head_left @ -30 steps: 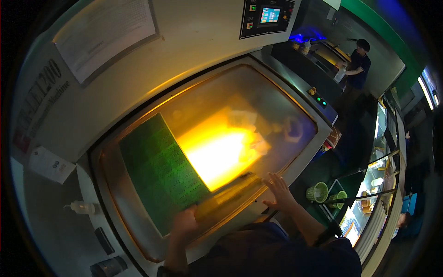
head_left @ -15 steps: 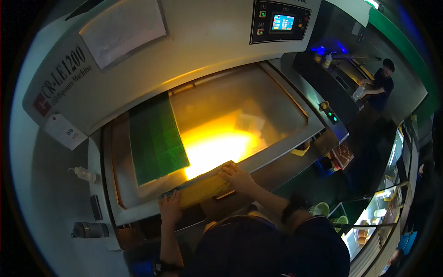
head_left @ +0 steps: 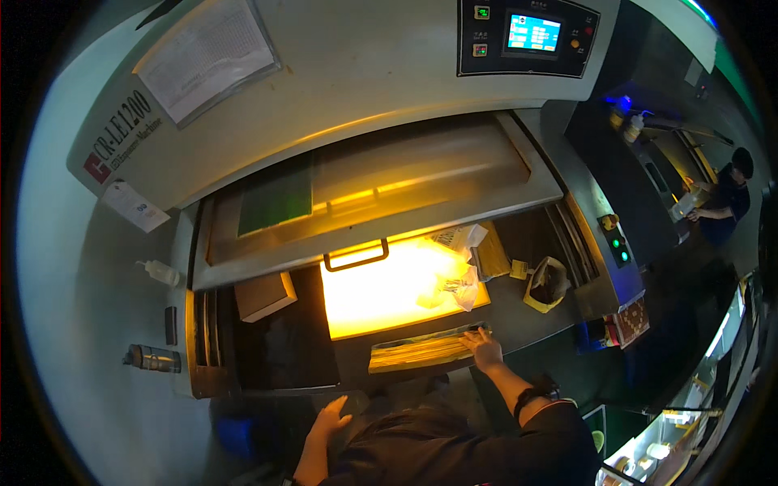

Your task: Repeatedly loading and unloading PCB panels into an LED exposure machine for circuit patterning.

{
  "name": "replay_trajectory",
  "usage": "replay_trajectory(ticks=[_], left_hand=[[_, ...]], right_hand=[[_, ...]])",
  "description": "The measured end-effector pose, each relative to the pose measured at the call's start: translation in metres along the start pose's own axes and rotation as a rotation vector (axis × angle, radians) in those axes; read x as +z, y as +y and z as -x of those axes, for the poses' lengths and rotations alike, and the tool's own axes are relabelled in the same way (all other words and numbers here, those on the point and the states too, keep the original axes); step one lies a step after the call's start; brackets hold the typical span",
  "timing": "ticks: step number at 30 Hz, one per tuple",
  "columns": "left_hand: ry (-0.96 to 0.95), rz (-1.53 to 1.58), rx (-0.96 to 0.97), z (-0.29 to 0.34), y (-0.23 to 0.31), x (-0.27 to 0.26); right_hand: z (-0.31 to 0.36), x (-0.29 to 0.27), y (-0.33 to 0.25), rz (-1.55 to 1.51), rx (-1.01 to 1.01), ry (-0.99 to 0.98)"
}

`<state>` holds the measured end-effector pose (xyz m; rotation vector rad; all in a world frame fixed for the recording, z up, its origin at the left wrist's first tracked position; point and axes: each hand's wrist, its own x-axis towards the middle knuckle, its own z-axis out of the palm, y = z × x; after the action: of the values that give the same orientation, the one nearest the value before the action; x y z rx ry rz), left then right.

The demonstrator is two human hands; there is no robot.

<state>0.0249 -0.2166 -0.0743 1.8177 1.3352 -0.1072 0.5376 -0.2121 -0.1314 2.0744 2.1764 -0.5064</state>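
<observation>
While the right hand (head_left: 485,351) touches the stack (head_left: 420,351), its fingers spread.
Left of them: left hand (head_left: 329,416), fingers parted.

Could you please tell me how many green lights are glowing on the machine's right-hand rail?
2: the upper light sits just below the yellowish knob; the lower light is beneath the first.

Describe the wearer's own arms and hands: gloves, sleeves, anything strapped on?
No gloves: left hand and right hand are both bare, with no visible markings. A dark sleeve covers the right upper arm; a black band circles the right forearm, material unclear. Left wrist is cut off by shadow and frame edge.
</observation>
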Motion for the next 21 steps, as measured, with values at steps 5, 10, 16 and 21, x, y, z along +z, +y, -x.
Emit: replay_trajectory(ticks=[5,10,16,21], left_hand=[[-0.103,0.028,-0.38,0.078,-0.003,-0.001],[-0.072,0.195,-0.551,0.116,-0.029,0.004],[-0.029,0.293,-0.481,0.098,-0.094,-0.018],[0.019,0.305,-0.205,0.074,-0.166,-0.048]], right_hand=[[-0.032,0.069,0.03,-0.122,0.163,0.148],[-0.07,0.093,-0.002,-0.042,0.348,0.167],[-0.11,0.015,-0.131,-0.144,-0.033,0.4],[-0.136,-0.052,-0.25,-0.288,-0.044,0.483]])
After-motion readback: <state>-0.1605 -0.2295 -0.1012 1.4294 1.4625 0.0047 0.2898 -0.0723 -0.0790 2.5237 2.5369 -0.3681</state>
